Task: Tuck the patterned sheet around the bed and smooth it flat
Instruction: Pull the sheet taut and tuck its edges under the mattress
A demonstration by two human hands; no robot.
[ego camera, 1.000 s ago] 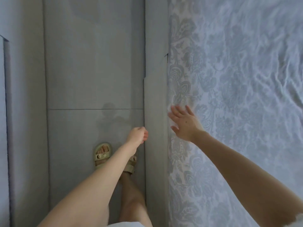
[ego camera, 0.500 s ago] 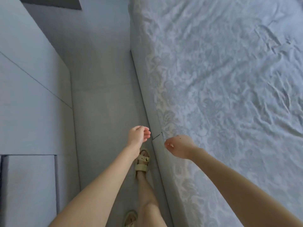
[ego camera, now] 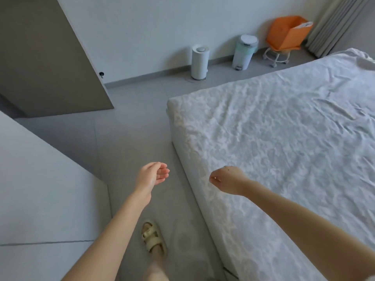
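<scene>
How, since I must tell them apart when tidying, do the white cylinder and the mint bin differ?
The white cylinder is all white; the mint bin is pale green with a white lid. The white cylinder is slimmer, the mint bin wider. The mint bin has a foot pedal at its base; the white cylinder shows none. Both stand upright on the floor.

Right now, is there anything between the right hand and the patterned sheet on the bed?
Nothing visible. The right hand hovers over the patterned sheet near its edge, with only air between them.
</scene>
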